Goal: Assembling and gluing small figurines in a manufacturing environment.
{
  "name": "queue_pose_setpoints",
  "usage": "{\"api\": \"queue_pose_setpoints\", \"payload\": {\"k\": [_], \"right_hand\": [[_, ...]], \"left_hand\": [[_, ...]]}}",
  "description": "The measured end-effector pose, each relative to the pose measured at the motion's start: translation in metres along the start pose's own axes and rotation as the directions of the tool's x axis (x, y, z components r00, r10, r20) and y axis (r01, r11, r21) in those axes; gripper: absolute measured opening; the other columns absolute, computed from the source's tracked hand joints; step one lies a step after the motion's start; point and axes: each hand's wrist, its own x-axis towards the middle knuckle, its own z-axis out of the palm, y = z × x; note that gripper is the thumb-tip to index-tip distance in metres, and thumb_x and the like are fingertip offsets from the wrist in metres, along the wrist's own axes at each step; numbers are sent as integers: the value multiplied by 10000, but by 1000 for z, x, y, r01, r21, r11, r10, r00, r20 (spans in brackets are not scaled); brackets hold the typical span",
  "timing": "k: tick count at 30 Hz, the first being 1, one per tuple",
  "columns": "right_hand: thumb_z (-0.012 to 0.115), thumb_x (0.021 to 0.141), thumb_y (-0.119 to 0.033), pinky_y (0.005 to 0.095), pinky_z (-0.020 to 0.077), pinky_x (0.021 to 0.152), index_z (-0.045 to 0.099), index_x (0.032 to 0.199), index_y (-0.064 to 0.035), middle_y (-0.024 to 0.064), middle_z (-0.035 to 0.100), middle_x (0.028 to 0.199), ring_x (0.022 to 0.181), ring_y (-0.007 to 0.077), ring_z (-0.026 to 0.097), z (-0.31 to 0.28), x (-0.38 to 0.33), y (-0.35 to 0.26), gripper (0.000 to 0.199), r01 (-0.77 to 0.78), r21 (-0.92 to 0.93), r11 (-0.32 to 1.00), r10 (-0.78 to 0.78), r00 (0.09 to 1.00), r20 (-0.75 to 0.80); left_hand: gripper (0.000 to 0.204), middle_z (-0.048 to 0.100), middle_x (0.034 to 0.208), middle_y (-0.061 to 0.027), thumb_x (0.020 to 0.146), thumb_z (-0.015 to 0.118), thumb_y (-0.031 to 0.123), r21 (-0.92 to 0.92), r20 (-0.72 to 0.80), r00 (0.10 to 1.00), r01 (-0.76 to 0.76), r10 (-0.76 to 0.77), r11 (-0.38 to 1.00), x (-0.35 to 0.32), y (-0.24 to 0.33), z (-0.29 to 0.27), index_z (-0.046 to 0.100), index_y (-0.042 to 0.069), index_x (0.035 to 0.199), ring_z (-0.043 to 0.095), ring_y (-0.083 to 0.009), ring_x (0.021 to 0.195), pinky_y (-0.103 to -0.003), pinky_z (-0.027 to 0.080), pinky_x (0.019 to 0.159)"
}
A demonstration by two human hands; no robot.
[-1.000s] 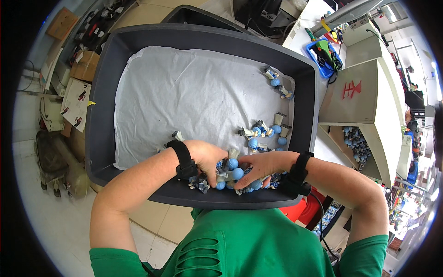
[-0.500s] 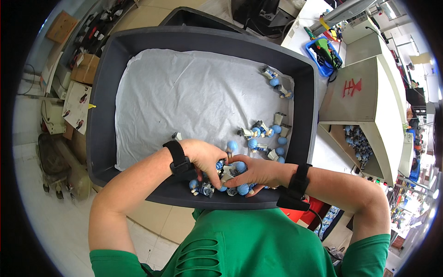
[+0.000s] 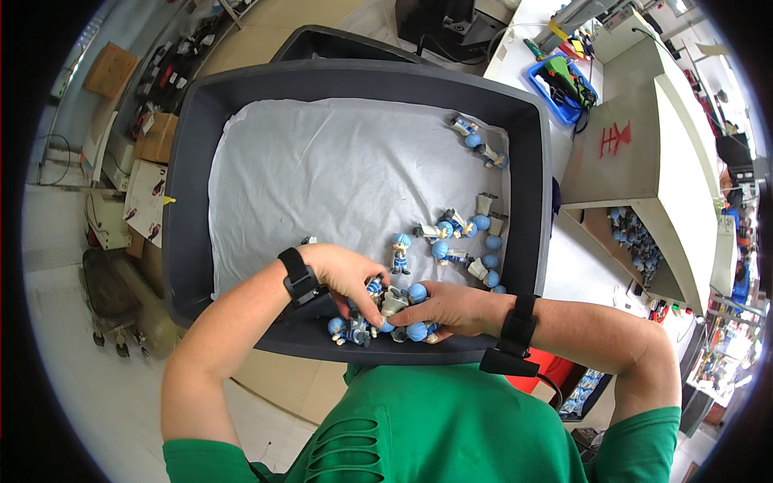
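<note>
Head view: a dark grey plastic tub (image 3: 181,209), lined with a pale sheet (image 3: 298,177), was seen from above, with small blue-haired figurines (image 3: 350,331) crowded along its near edge, right of the middle. Among these both hands were lowered. The fingers of the left hand (image 3: 342,270) were curled down around a blue-and-white figurine (image 3: 374,286); whether it was firmly gripped could not be told. The thumb of the right hand (image 3: 459,307) was stretched toward a white-bodied figurine (image 3: 394,302) between the hands, its other fingers bent beside a blue-haired head; a closed grip could not be made out there either. One single figurine (image 3: 400,256) was left lying farther in on the sheet, its head toward the far edge. Others were strewn along the right edge, and two were placed near the far right corner.

With pieces so tangled, each was judged best taken by the torso in a light pinch, so that heads and limbs would not be strained. Neighbours were best steadied by the free fingers, and the black device (image 3: 509,364) at the right wrist was best kept from catching on the near rim.
</note>
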Motion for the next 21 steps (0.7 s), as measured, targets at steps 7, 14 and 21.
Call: {"api": "queue_pose_setpoints", "payload": {"k": [7, 14, 21], "right_hand": [[756, 797, -330, 296, 439, 670, 564, 1109, -158, -33, 564, 893, 786, 85, 498, 2, -12, -2, 404, 123, 31, 992, -124, 992, 13], [735, 798, -336, 291, 442, 643, 596, 1117, -141, -27, 578, 920, 803, 88, 499, -3, -45, -23, 399, 394, -25, 919, -394, 913, -108], [756, 794, -342, 268, 443, 628, 556, 1174, -126, -22, 593, 922, 816, 77, 535, -21, -118, -7, 481, 617, -86, 782, -623, 778, -87]], "left_hand": [[760, 558, 1087, -71, 726, 854, 236, -32, -114, 993, -48, 44, 998, -26, 14, 5, 432, 31, 1324, 607, -115, 860, -240, 544, 654], [707, 574, 1085, -94, 739, 832, 118, -29, -293, 948, -137, 123, 990, -71, 65, -1, 436, 30, 1318, 637, -140, 880, -257, 569, 684], [626, 593, 1045, -72, 751, 831, 153, 229, -346, 914, -139, 214, 963, -92, 164, 36, 487, 19, 1257, 626, -125, 877, -261, 569, 671]]}}
